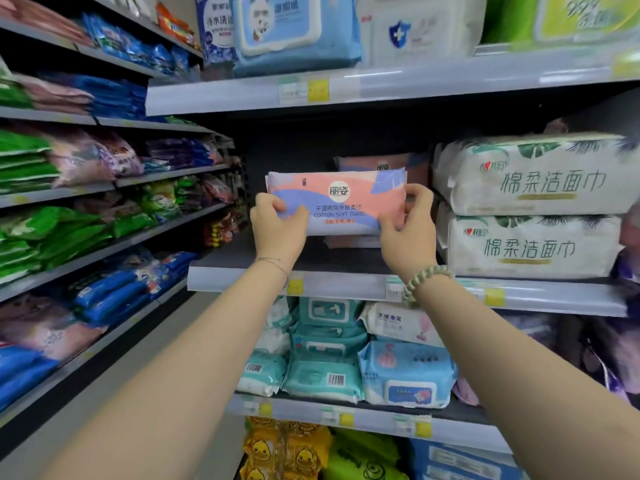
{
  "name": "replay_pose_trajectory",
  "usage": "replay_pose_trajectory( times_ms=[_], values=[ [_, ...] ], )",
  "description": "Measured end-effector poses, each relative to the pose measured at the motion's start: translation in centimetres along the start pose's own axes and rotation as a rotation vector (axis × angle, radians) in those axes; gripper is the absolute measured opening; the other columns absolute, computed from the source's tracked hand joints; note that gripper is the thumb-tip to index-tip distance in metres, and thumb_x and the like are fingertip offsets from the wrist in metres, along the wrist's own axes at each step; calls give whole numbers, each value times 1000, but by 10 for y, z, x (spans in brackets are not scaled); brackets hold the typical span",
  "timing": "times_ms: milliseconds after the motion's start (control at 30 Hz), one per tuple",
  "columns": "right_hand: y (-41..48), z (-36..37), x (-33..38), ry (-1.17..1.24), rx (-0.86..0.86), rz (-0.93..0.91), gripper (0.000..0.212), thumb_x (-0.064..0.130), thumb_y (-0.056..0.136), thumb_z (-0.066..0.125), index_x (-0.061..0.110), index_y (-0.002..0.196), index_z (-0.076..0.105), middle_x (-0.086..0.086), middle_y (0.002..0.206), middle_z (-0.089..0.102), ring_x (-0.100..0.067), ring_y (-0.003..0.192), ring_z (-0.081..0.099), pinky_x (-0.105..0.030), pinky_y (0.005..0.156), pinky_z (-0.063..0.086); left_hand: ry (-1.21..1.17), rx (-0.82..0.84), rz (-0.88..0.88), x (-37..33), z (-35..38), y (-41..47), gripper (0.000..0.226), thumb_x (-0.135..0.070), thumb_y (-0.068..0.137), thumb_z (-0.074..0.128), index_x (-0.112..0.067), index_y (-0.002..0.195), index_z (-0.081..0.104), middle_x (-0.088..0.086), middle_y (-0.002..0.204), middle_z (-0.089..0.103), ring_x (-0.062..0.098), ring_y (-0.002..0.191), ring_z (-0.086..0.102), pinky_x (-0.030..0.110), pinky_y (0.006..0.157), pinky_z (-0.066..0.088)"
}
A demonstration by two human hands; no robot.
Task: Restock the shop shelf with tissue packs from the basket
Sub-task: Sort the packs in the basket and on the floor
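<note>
The pack (341, 202) is glossy plastic film, slightly crinkled. Under the pack, the shelf (232, 254) is dark, matt and smooth.

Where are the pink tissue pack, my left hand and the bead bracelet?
pink tissue pack (341, 202), head view, printed front face.
left hand (278, 228), head view, back of the hand.
bead bracelet (420, 275), head view, beads at the wrist.

The left hand (278, 233) and right hand (408, 233) cover the lower corners of the pack (341, 202), which itself hides most of a rear pack (377, 163) (only its top strip shows). The price tags (303, 91) are too blurred to read. The picture's edges cut off the blue pack (294, 29) at the top and the duck packs (287, 452) at the bottom.
</note>
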State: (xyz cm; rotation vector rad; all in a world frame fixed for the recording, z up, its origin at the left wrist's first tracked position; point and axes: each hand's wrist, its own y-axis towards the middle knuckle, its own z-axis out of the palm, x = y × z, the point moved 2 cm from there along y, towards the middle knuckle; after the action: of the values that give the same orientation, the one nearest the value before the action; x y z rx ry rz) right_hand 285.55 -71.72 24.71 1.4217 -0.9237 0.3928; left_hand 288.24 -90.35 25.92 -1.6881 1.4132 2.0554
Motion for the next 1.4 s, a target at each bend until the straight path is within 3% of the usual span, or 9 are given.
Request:
replay_pose_trajectory(
  times_ms=[100, 267, 433, 600, 800, 1067, 1233, 1333, 1400],
  values=[
    [17, 2, -7, -68, -56, -30, 33, 1, 88, 49, 16, 117, 41, 0, 87, 53, -11, 67, 50, -34, 65, 44, 27, 69, 6, 4, 18, 12, 29, -16, 88, 62, -22, 70, 41, 13, 105, 48, 1, 69, 43, 8, 60, 35],
    [42, 9, -22, -176, -123, -155, 29, -6, 83, 44, 14, 104, 50, -8, 104, 55, -28, 93, 48, -35, 79, 39, 20, 131, 81, 4, 41, 29, 21, -11, 86, 64, -19, 75, 47, 5, 112, 46, -7, 80, 45, -4, 68, 32],
    [63, 19, -41, -234, -163, -161, 35, -8, 81, 39, 11, 106, 54, -13, 112, 52, -30, 99, 48, -31, 85, 37, 20, 186, 161, 7, 62, 49, 23, -9, 84, 67, -21, 79, 48, 0, 110, 44, 7, 93, 49, 12, 84, 34],
    [78, 26, -56, -279, -210, -150, 42, -12, 74, 37, 10, 105, 56, -14, 115, 48, -32, 100, 48, -33, 87, 40, 14, 289, 165, 18, 80, 60, 31, -8, 86, 64, -26, 103, 46, -3, 120, 44, 9, 96, 48, -3, 68, 34],
    [77, 33, -70, -518, -83, -161, 65, -7, 74, 48, 11, 136, 46, -17, 151, 22, -34, 135, 22, -36, 113, 20, 262, 330, 227, 23, 97, 69, 55, -11, 88, 57, -36, 133, 36, -4, 135, 41, 18, 107, 33, 31, 93, 32],
    [77, 36, -80, -612, -160, -172, 42, 0, 76, 50, 4, 117, 56, -18, 125, 48, -40, 108, 42, -45, 97, 35, 368, 479, 154, 22, 117, 77, 36, -17, 80, 62, -21, 110, 43, -3, 129, 33, 24, 97, 54, 38, 82, 52],
    [77, 37, -79, -697, -87, -141, 42, 7, 78, 53, 5, 120, 55, -15, 129, 47, -37, 111, 41, -44, 94, 37, 471, 590, 85, 24, 118, 83, 43, -25, 77, 65, -33, 112, 42, -5, 160, 0, 26, 107, 54, 41, 92, 49],
    [75, 39, -75, -758, -20, -115, 46, 15, 79, 55, 6, 124, 51, -14, 131, 43, -35, 116, 38, -44, 94, 35, 560, 617, 95, 23, 107, 86, 42, -22, 77, 63, -43, 109, 46, -8, 160, -10, 30, 139, 30, 53, 103, 38],
    [74, 38, -71, -792, -3, -87, 46, 21, 80, 56, 7, 123, 49, -13, 129, 42, -34, 117, 37, -43, 93, 34, 638, 602, 122, 20, 98, 84, 45, -21, 81, 60, -44, 118, 47, -5, 160, -10, 30, 144, 13, 52, 109, 31]
  ],
)
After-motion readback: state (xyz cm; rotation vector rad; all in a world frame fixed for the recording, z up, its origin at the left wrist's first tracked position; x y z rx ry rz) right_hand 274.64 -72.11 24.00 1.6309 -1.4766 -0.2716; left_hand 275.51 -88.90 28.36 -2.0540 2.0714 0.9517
